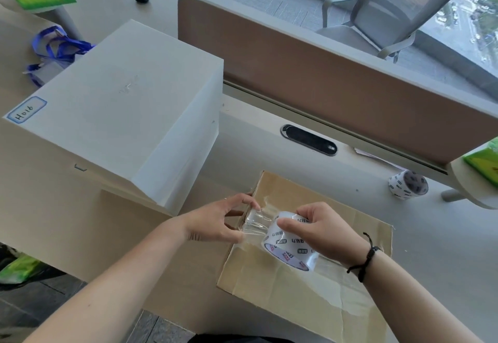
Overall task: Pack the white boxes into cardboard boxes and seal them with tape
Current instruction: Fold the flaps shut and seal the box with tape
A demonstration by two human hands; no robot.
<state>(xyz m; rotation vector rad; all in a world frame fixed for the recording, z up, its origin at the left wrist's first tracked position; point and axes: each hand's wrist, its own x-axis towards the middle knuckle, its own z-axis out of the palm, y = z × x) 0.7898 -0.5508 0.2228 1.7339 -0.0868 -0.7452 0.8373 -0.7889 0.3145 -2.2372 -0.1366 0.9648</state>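
A: Step?

B: Sealing, by my read. Carton (310, 283) lies closed at 6 o'clock on the desk (269, 137). A clear strip (256, 221) is drawn out from the roll (289, 245).

A: Grips?

B: Left hand (215, 221) pinches the strip's free end between thumb and fingers, at the carton's 10 o'clock corner. Right hand (323, 232) is curled round the roll, thumb on its face, just above the carton top.

A: White box?

B: One big white box (121, 105) at 10 o'clock, touching nothing in hand. Spare roll (408, 186) at 3 o'clock.

A: Next?

B: Likely press the end down, then run the roll along the seam; strip looks wrinkled, so keep tension.
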